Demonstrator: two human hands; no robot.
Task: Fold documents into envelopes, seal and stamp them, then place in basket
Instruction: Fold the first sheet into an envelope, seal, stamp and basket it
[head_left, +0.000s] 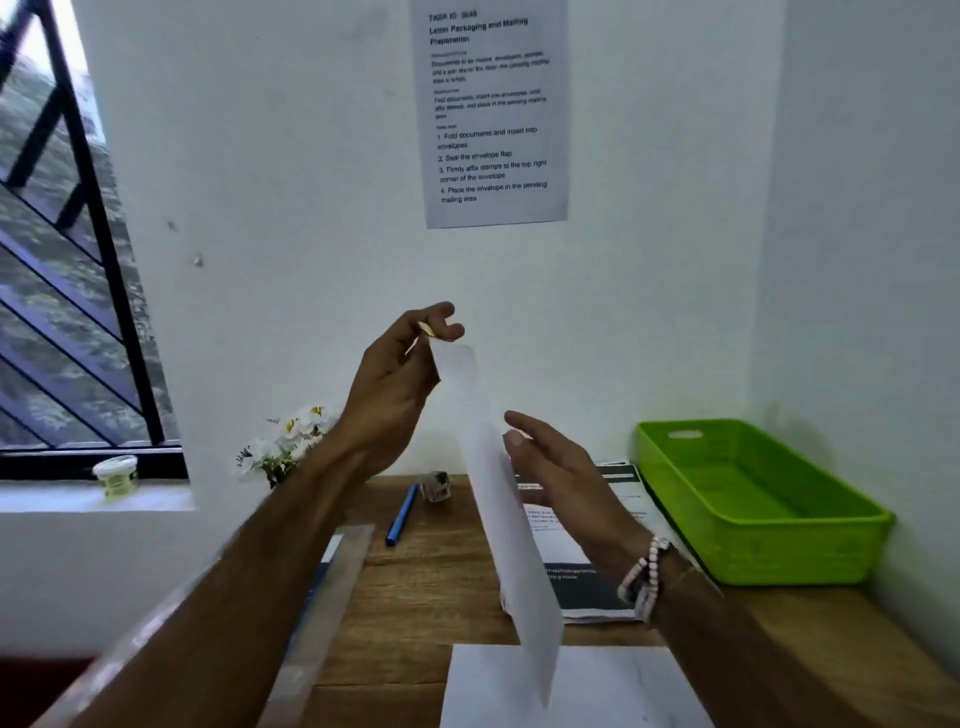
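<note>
My left hand pinches the top end of a long white paper at frame centre, so its long axis hangs steeply down toward the table. My right hand is relaxed and holds nothing. It sits just right of the paper's middle, best placed to steady it, with the green basket further right.

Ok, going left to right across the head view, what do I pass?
A small white-lidded jar on the sill, white flowers, blue pen, small grey object, stack of printed documents, green plastic basket. The white paper sheet pinched by the left hand overlaps these, so omitted.
</note>
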